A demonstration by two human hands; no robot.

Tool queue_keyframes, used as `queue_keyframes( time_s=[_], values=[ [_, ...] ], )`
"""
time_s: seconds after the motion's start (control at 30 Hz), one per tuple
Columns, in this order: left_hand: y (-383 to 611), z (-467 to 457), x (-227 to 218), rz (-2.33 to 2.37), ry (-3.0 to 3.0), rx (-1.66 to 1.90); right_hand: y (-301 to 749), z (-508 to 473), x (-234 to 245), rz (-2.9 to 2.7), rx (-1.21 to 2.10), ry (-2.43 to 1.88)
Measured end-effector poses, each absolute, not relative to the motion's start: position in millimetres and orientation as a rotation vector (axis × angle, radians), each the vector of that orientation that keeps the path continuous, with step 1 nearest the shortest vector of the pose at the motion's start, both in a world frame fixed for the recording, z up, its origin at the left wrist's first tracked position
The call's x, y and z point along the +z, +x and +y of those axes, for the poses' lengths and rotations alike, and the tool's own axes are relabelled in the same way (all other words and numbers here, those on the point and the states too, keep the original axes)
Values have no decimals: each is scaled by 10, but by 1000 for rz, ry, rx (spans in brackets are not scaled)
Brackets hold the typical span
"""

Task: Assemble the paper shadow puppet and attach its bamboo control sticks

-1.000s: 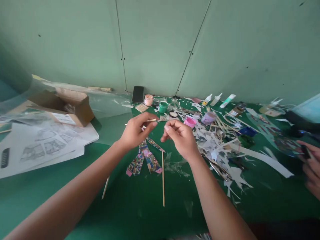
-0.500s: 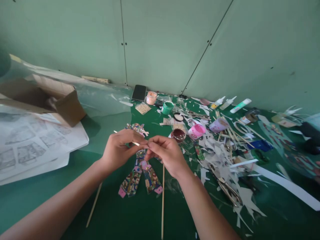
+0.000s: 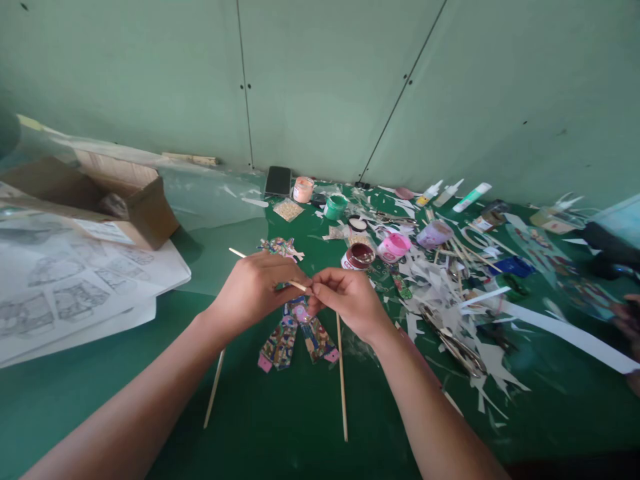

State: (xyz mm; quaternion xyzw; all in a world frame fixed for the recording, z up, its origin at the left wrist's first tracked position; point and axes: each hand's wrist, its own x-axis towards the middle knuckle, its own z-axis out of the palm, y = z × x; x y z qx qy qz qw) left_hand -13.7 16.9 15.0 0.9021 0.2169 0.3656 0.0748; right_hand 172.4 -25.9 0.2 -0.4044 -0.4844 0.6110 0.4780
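The left hand (image 3: pixel 265 287) holds a thin stick (image 3: pixel 299 286) between thumb and fingers, its far end showing past the knuckles. The right hand (image 3: pixel 350 300) meets it at the stick's near tip, fingers curled in narrowly; whether they are closed on the tip or on something small, I cannot tell.

Below both hands, a patterned cut-out figure (image 3: pixel 301 313) lies on the green tabletop (image 3: pixel 275 433), partly hidden by them, its head beyond and its two legs spread on the near side. A wooden rod (image 3: pixel 343 387) lies just right of the legs, and a second stick (image 3: pixel 213 390) shows by the left forearm.

Past the right hand stand a dark red jar (image 3: pixel 351 259), a pink jar (image 3: pixel 395 248) and a lilac cup (image 3: pixel 434 235), with white paper scraps (image 3: pixel 423 277) heaped nearby. Farther back are a green jar (image 3: pixel 335 208), a peach jar (image 3: pixel 303 191) and a dark phone (image 3: pixel 278 181). At far left, a cardboard box (image 3: pixel 150 223) sits open by printed sheets (image 3: pixel 95 273); at the right edge is another person's blurred hand (image 3: pixel 629 317)
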Motion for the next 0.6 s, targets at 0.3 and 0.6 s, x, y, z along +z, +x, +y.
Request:
queue_keyframes(
  time_s=[0.3,0.6],
  values=[
    [-123,162,130,594,2578,1211,1695,-329,41,-1210,1382,-1006],
    [-72,141,109,622,2509,1240,1703,-328,46,-1136,1433,-973]
  ],
)
